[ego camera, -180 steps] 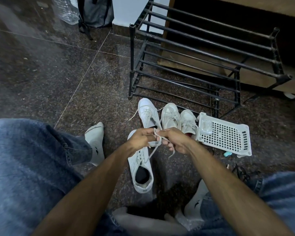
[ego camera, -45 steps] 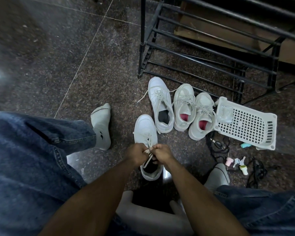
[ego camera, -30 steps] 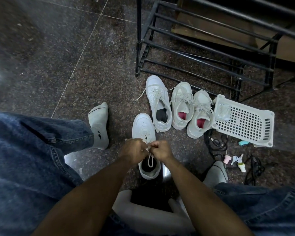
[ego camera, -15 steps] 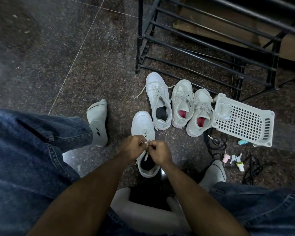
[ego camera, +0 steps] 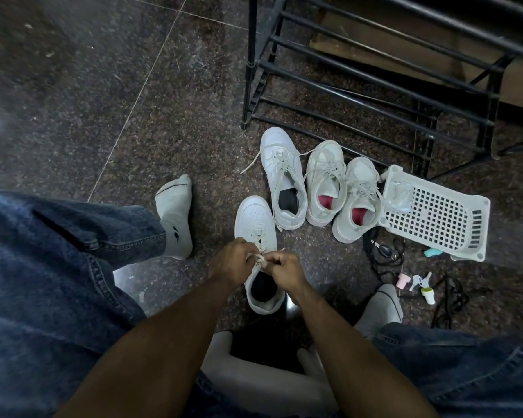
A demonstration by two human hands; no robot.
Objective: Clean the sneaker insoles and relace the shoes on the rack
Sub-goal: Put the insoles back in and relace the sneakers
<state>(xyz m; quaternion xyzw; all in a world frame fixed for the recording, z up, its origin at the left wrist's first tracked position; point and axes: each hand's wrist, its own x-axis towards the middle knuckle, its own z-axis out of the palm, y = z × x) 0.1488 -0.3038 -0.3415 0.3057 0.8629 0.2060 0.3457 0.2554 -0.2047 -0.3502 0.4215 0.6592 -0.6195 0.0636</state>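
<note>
Dim indoor light leaves the dark stone floor [ego camera: 103, 122] murky, with a pale glare patch at its left edge, soft focus throughout and wide-angle bending towards its borders.

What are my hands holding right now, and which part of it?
Both hands, left and right, pinch the white lace of the nearest sneaker, each gripping one side of it just above the shoe's opening.
</note>
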